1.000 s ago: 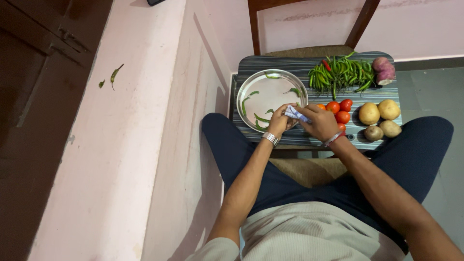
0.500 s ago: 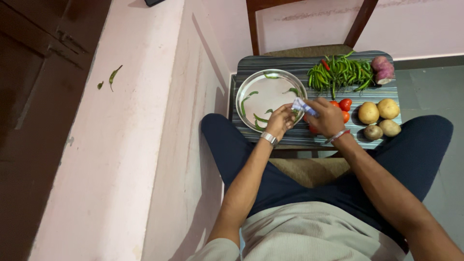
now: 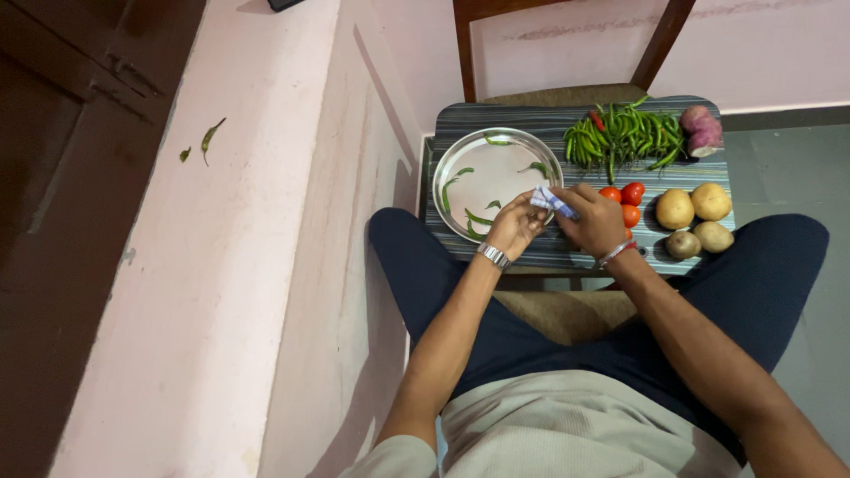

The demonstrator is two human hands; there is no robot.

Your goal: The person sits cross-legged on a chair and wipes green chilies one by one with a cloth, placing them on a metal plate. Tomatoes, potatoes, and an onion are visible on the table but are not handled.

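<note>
White-and-blue cloth (image 3: 551, 201) is pinched in the right hand (image 3: 591, 221). The left hand (image 3: 513, 227), fingers curled, touches its end beside the steel plate (image 3: 460, 159).

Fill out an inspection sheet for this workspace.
Surface: striped board across a chair.
Job's things: steel plate holding a few green chillies; blue-white cloth between both hands.
Clutter: chilli pile, tomatoes, potatoes, a purple vegetable.
Hands: left hand and right hand meet at the cloth by the plate's rim.
Cables: nothing seen.
Surroundings: pink ledge with a stray chilli.
</note>
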